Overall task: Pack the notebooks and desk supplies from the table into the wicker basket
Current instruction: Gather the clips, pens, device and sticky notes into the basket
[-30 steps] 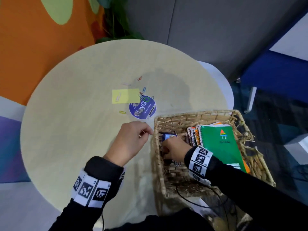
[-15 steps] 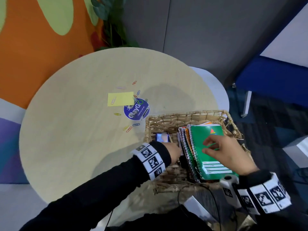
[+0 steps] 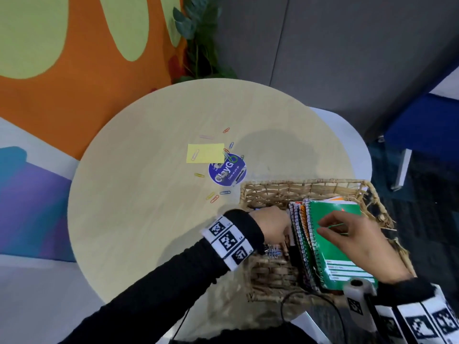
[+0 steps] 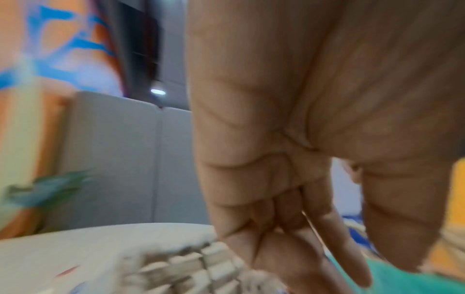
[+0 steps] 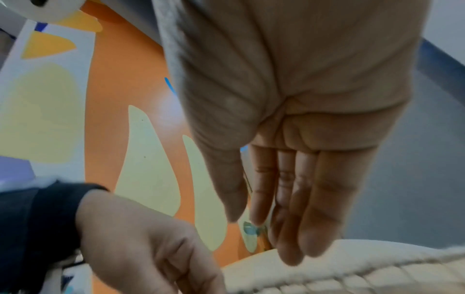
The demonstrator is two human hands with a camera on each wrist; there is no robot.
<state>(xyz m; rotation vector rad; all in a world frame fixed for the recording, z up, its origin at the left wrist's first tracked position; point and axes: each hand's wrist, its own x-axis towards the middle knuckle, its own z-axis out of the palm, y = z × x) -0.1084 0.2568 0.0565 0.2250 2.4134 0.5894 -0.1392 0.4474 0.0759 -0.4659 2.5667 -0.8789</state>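
Rough woven wicker basket point(image 3: 273, 188)

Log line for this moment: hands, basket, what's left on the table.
left hand: inside wicker basket, grip unclear | right hand: open over green notebook | table: paper clips, yellow sticky note unpacked

Round pale-wood table point(image 3: 139, 194) w/ a white surface point(image 3: 347, 135) behind it. Orange wall point(image 3: 82, 70) w/ pale green shapes at left, leafy plant point(image 3: 198, 45) in corner, grey partition panels point(image 3: 323, 45). Dark carpet point(image 3: 427, 207) & blue seat point(image 3: 422, 125) at right.
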